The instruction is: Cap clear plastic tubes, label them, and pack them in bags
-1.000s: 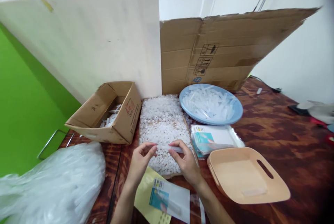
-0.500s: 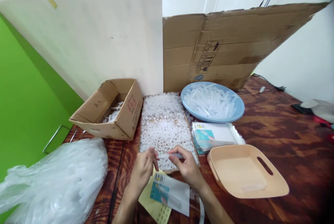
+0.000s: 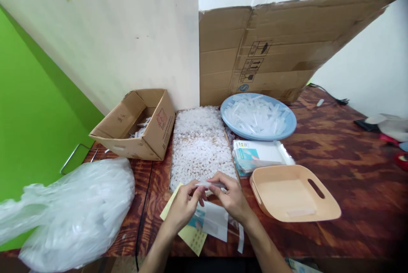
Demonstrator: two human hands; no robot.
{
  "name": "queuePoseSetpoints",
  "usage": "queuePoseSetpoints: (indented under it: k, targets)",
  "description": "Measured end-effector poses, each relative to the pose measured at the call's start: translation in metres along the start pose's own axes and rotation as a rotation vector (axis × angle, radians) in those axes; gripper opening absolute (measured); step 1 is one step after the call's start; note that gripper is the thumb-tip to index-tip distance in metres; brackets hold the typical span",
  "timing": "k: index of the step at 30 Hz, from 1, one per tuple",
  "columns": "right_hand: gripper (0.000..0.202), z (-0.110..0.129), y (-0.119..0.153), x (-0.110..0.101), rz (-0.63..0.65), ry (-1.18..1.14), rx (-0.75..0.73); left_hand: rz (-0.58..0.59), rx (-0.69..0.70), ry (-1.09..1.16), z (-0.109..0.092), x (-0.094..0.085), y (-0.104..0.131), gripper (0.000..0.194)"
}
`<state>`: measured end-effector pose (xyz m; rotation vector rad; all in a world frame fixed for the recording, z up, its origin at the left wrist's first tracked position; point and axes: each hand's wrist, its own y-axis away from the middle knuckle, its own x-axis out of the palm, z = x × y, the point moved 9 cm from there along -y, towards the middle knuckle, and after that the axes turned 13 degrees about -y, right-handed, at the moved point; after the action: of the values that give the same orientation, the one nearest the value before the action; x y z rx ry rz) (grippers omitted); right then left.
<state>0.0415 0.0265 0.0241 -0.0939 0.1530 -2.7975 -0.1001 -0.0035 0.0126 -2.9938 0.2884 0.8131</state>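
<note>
A slim translucent plastic piece is pinched between the thumb and fingers of my right hand. My left hand closes its fingertips at the left end of that piece, where details are too small to make out. Both hands are over the near end of a shallow tray of small white plastic parts. Below them lie a printed clear packaging bag with a teal panel and a yellow sheet bearing rows of round stickers. My left hand partly covers the bag and sheet.
An open cardboard box with white pieces stands left, behind a stuffed plastic bag. To the right are a blue basin of translucent pieces, stacked printed bags and a peach tray holding one piece. Cardboard closes the back.
My left hand has moved right, bringing its fingertips against the plastic piece close to my right fingers. The view has tilted down slightly.
</note>
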Motion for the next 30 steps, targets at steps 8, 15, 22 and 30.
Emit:
queuePoseSetpoints:
  k: [8, 15, 22, 30]
  targets:
    - [0.035, -0.006, 0.023, -0.006, 0.060, -0.109, 0.144, 0.062, 0.423, -0.623, -0.036, 0.003, 0.018, 0.027]
    - [0.013, 0.019, 0.047, -0.013, -0.007, 0.070, 0.030, 0.105, 0.283, -0.298, -0.033, 0.026, 0.027, 0.039]
    - [0.024, 0.013, 0.057, -0.021, -0.157, 0.159, 0.063, 0.142, 0.549, -0.699, -0.033, 0.037, 0.021, 0.016]
    - [0.019, 0.042, 0.072, -0.096, -0.463, 0.253, -0.093, 0.240, 0.480, -0.954, -0.012, 0.044, 0.004, 0.012]
